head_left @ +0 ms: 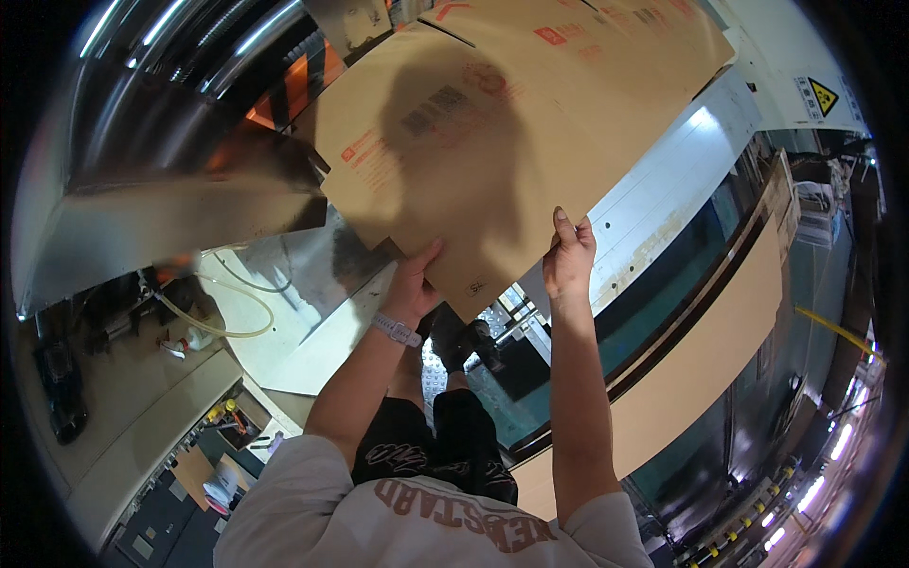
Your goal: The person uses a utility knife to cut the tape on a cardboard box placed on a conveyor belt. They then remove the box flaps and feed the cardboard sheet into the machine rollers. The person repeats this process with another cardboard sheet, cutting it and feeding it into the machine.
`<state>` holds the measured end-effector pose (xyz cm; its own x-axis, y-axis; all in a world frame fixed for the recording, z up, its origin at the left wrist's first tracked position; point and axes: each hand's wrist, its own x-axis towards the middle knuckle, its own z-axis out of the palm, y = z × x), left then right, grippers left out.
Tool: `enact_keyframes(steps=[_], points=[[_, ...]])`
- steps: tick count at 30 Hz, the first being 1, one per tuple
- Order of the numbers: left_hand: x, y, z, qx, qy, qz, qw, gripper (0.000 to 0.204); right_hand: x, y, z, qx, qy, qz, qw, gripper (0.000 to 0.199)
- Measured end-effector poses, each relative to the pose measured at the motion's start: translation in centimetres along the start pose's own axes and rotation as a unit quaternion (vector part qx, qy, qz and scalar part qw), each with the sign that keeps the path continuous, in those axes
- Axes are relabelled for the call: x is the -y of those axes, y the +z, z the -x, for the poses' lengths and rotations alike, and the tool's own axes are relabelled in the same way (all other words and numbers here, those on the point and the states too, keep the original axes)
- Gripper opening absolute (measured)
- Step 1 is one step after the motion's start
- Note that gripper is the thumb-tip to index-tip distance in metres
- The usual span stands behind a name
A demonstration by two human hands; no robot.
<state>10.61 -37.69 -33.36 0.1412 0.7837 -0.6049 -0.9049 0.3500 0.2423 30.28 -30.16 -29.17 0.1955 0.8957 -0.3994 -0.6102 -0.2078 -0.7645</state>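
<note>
A large flat cardboard sheet, brown with red print and slots cut in its far edge, spans the upper middle in front of me. My left hand, a pale watch on its wrist, grips the sheet's near left edge, thumb on top. My right hand pinches the near right edge, thumb up and fingers curled beneath. The fingers of both hands are partly hidden under the board. A shadow falls across the cardboard. What supports its far end is hidden.
Shiny metal rollers and a steel guard stand at the left. A white machine rail runs along the right of the sheet. Another long cardboard sheet lies further right. Cabinets with tools are at the lower left.
</note>
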Motion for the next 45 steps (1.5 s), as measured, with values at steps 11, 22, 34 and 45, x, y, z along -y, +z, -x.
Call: enact_keyframes(steps=[11,22,34,45], points=[[8.1,-2.8,10.3,0.191,-0.400,-0.288,0.849,0.050,7.0,-9.8,6.5,-0.145,-0.113,0.085,0.979,0.011],[-2.1,-13.1,11.0,-0.255,-0.061,-0.089,0.961,0.051,9.0,-22.3,18.3,-0.229,-0.092,0.128,0.960,0.020],[-1.3,-10.5,10.8,-0.186,-0.036,-0.103,0.977,0.037,7.4,-26.5,21.9,-0.244,-0.056,0.125,0.960,0.009],[-0.4,-10.1,11.0,-0.199,-0.014,-0.099,0.975,0.040,7.0,-26.6,21.6,-0.270,-0.051,0.133,0.952,0.018]])
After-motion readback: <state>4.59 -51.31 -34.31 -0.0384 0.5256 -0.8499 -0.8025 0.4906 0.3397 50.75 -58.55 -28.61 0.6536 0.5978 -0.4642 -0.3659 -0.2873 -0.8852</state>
